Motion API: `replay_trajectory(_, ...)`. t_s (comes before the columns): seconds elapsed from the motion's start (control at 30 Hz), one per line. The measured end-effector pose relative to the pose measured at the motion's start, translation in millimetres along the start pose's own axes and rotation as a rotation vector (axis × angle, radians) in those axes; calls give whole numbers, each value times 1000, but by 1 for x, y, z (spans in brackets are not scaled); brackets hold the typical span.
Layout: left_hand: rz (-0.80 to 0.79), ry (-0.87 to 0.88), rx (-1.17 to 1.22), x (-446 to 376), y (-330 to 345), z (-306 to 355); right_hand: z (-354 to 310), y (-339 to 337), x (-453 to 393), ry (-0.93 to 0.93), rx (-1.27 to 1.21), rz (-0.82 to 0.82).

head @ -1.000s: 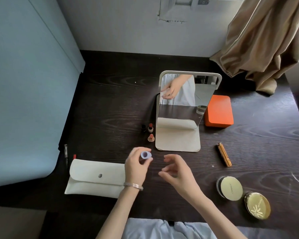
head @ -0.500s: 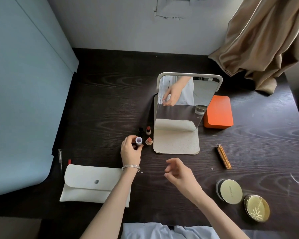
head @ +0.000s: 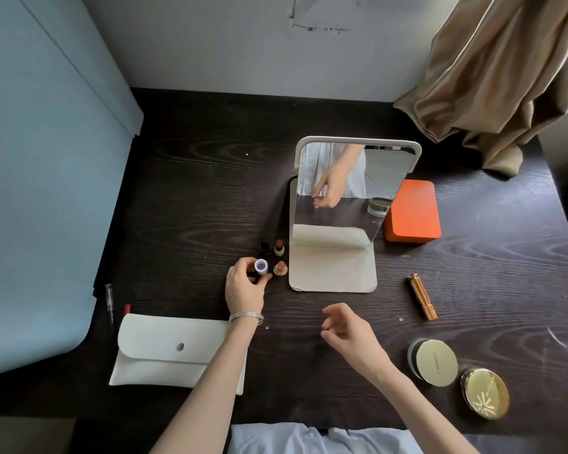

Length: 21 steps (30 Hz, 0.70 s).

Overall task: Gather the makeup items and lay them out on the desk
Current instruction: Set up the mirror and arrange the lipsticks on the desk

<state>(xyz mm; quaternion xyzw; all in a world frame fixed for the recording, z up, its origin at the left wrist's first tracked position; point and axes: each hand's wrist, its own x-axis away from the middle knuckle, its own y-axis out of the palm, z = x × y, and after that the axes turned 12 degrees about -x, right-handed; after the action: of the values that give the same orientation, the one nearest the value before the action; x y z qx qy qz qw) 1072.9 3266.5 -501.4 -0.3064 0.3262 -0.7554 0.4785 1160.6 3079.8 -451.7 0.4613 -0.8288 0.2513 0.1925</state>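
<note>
My left hand grips a small lilac-topped tube, held upright on the dark desk just left of the mirror's base. Right beside it stand two open lipsticks, one with a gold base and one behind it, plus a small black item. My right hand hovers over the desk in front of the mirror with loosely curled fingers, holding nothing. A gold lipstick tube lies to the right. Two round gold-lidded compacts sit at the front right.
A standing mirror on a beige base occupies the desk's middle, with an orange box behind its right side. A white pouch lies at the front left, two thin pencils beside it. A tan curtain hangs at the back right.
My left hand carried the lilac-topped tube forward from mid-air above the pouch and set it down beside the standing lipsticks. My right hand stayed roughly in place.
</note>
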Motion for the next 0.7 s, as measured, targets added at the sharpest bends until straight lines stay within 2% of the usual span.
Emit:
replay_trajectory(0.4, 8, 38, -18, 1, 1, 0, -1, -25, -3, -51, -49, 155)
replay_trajectory(0.53, 2, -60, 81, 5, -2, 3, -5, -33, -5, -64, -59, 190)
replay_trajectory(0.7, 144, -196, 179, 32, -13, 10, -3, -66, -14, -103, 149, 491)
